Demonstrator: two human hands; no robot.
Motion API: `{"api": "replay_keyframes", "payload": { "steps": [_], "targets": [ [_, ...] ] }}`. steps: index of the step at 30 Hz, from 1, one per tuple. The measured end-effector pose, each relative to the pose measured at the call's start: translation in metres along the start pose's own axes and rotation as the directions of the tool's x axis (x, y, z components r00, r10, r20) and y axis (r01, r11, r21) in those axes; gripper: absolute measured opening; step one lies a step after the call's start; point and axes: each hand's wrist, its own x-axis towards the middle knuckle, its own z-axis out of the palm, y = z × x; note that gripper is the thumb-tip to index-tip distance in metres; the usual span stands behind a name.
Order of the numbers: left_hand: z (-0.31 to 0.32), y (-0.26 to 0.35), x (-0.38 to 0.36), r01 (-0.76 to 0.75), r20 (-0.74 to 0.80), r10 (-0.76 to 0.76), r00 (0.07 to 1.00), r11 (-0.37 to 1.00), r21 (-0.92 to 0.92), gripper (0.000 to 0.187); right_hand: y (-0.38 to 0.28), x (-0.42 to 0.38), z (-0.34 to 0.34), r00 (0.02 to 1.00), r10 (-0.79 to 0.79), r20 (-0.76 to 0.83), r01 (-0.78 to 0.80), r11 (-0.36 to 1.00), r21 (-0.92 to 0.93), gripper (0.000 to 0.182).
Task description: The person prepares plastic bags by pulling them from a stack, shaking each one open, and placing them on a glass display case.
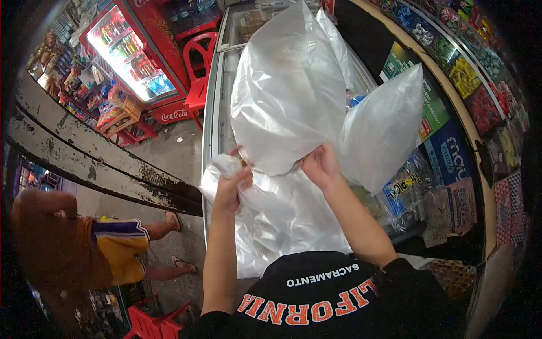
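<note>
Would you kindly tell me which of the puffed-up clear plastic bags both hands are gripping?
The larger centre bag: left hand and right hand pinch its bottom edge. The smaller bag at its right goes unheld.

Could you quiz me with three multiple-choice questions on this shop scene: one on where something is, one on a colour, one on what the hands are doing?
1. Where does the drinks fridge stand?
A. upper left
B. lower right
C. centre

2. What colour is the plastic chair beside it?
A. blue
B. red
C. white

3. How are the left hand and right hand?
A. both free
B. one free
C. both gripping the clear plastic bag

Answers: 1 A, the lit fridge sits upper left. 2 B, the chair is red. 3 C, both hands pinch the bag's lower edge.
</note>
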Motion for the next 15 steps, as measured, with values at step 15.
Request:
{"api": "replay_keyframes", "payload": {
  "steps": [15],
  "targets": [
    [-0.042, -0.045, 0.022, 0.269, -0.265, -0.181, 0.947, 0.897, 0.35, 0.022, 0.034, 0.044, -0.039, 0.739, -0.646, 0.19, 0.443, 0.254, -0.86, 0.023]
  ]
}}
